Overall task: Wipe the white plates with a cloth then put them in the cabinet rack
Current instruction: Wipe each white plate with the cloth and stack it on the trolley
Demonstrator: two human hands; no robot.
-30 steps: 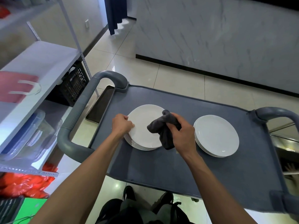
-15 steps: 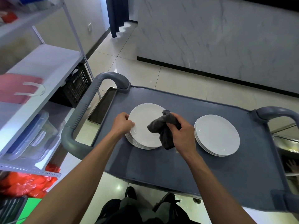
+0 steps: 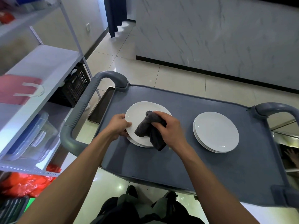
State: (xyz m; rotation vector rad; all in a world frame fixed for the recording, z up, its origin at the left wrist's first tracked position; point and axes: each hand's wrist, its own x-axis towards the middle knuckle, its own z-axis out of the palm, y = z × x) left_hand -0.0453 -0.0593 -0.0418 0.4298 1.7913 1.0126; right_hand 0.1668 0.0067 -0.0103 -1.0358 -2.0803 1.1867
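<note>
Grey cloth (image 3: pixel 151 130) is bunched in the curled fingers of the right hand (image 3: pixel 169 129), pressed onto the top plate (image 3: pixel 137 117) of the left stack. The left hand (image 3: pixel 119 126) pinches that plate's near-left rim, raising it slightly; fingers under it are hidden. A second plate stack (image 3: pixel 216 131) sits well apart to the right on the grey cart (image 3: pixel 169 167). Shelving (image 3: pixel 40 75) stands left, contents blurred.

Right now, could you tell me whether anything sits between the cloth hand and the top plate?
Nothing visible does. The right hand already holds the cloth against the top plate, while the left hand grips that plate's rim.
</note>
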